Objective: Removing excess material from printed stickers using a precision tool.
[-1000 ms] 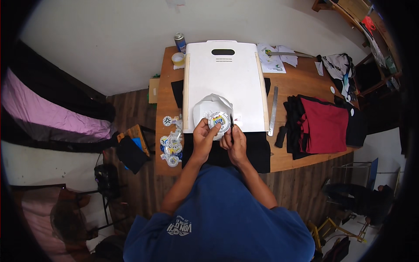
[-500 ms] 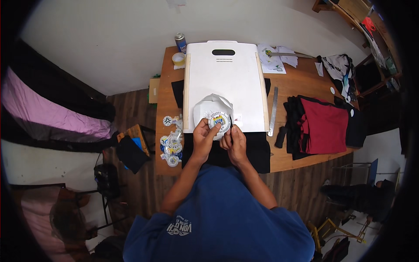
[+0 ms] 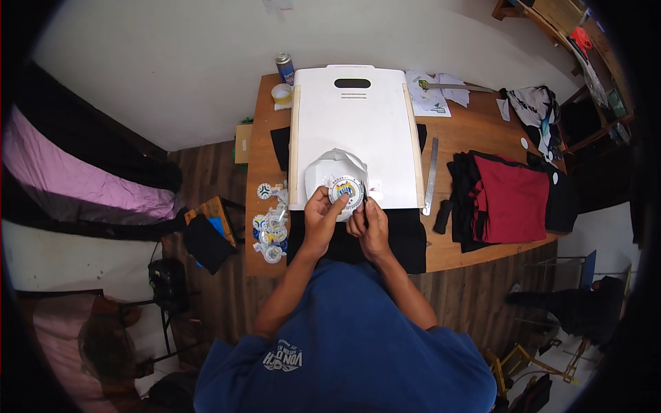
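A round white patch (image 3: 350, 187) with a blue and yellow emblem is pinched in my left hand (image 3: 321, 215), the thumb resting on its face. My right hand (image 3: 368, 224) is closed around a slim dark tool (image 3: 363, 193) like small scissors, which lies against the patch's right edge. The tool's exact shape is too small to make out. Under both hands is a white paper-like holder (image 3: 319, 167) with raised, creased sides, with small white scraps inside. It lies on the near end of a white board (image 3: 354, 124).
Several round patches (image 3: 273, 234) lie at the table's left edge. Right of the board are a steel ruler (image 3: 432, 175) and folded red and black cloth (image 3: 509, 199). A spray can (image 3: 284, 67) and tape roll (image 3: 281, 93) stand far left. A person (image 3: 578, 306) is at far right.
The patch has turned and tilted slightly between my fingers, and the dark tool has shifted a little along its right edge. At far right, the other person has moved slightly.
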The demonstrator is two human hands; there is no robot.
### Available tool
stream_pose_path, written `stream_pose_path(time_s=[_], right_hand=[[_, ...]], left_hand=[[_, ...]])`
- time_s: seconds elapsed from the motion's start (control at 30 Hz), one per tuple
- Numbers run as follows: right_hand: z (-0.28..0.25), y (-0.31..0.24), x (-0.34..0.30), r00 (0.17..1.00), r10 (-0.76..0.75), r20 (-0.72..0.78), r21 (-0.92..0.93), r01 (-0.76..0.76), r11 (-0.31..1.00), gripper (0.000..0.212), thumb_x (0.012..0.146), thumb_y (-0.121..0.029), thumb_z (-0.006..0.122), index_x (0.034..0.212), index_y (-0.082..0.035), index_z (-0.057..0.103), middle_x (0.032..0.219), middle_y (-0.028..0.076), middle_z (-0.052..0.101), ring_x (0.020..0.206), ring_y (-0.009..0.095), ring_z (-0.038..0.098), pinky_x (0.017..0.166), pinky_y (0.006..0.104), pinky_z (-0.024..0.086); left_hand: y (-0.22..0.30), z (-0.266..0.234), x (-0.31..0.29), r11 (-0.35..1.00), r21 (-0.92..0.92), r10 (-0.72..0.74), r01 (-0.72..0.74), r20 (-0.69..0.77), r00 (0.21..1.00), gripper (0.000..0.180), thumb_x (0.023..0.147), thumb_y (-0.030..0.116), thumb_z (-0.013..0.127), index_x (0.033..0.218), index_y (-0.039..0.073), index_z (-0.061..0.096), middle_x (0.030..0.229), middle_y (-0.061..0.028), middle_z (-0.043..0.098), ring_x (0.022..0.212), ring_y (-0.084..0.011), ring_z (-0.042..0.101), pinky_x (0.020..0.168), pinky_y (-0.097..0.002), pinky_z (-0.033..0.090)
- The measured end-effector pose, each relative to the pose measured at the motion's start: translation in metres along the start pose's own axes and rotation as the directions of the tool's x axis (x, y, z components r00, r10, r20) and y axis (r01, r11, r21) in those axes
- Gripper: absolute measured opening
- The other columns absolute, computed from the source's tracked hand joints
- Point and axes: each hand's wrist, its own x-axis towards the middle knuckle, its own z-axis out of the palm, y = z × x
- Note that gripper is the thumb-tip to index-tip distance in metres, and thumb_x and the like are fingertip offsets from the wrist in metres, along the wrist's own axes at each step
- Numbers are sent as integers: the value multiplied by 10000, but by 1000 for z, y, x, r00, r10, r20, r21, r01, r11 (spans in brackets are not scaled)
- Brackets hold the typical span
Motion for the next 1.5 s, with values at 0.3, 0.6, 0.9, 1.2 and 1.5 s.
stream_pose_path(time_s=[0.3,0.6,0.9,1.2,1.5], right_hand=[[-2,1,5,1000,-7,-22,9,7,1000,345,1049,-323,313,864,-65,447,523,-28,278,423,80,244,433,246,254],[-8,3,9,1000,4,-7,10,-4,1000,348,1048,-329,314,874,-61,453,522,-26,274,421,80,243,432,248,256],[-10,8,12,1000,-11,-13,-2,11,1000,344,1049,-326,313,872,-64,449,522,-23,282,423,80,252,434,246,263],[1,-21,1,999,-22,-27,13,22,1000,339,1048,-332,315,871,-71,439,523,-23,286,421,79,250,433,245,258],[14,-79,-62,993,-9,-118,40,14,999,292,1046,-331,306,956,-84,434,557,-18,322,471,85,300,484,249,297]], left_hand=[[-1,0,4,1000,3,-7,7,-4,1000,151,896,75,649,997,14,555,960,-81,650,882,-98,610,792,-226,470],[-6,-1,11,1000,-8,-2,2,10,1000,170,901,73,637,1034,2,561,978,-77,651,894,-101,612,795,-227,472],[-11,-6,13,1000,0,-3,3,16,1000,179,899,63,636,1048,-4,565,990,-78,650,906,-103,613,802,-228,474],[9,18,0,1000,-2,1,-1,35,999,176,897,62,639,1045,-2,567,991,-73,650,903,-100,611,797,-223,473],[34,66,-68,999,43,-23,23,10,1000,176,894,69,646,1037,0,570,972,-62,649,884,-93,606,785,-220,468]])
